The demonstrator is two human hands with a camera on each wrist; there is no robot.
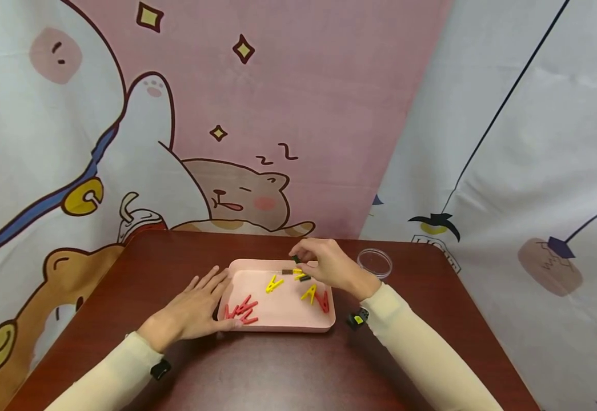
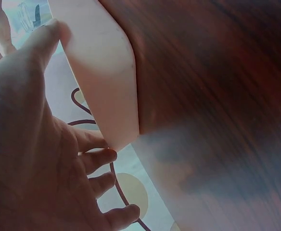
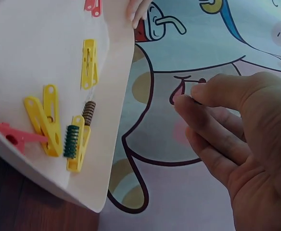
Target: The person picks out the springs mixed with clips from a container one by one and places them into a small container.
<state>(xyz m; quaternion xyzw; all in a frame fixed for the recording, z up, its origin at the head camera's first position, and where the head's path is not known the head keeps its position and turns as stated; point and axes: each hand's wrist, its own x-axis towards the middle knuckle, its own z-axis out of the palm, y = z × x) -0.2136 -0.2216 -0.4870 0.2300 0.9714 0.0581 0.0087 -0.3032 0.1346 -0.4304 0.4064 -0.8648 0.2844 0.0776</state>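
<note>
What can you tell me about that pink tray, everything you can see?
The tray is pale pink, shallow and rectangular, with rounded corners and raised walls; it looks like smooth plastic. It lies flat on the dark reddish-brown table. Inside are red clips, yellow clips, a green spring and a brownish spring, with bare floor between them. The person's left hand rests against its left side, the thumb at the near wall.

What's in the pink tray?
Red clothespins, yellow clothespins, a green coil and a brown coil. Hidden: the base beneath them; in the head view, the right hand also covers the far right corner of the pink tray.
</note>
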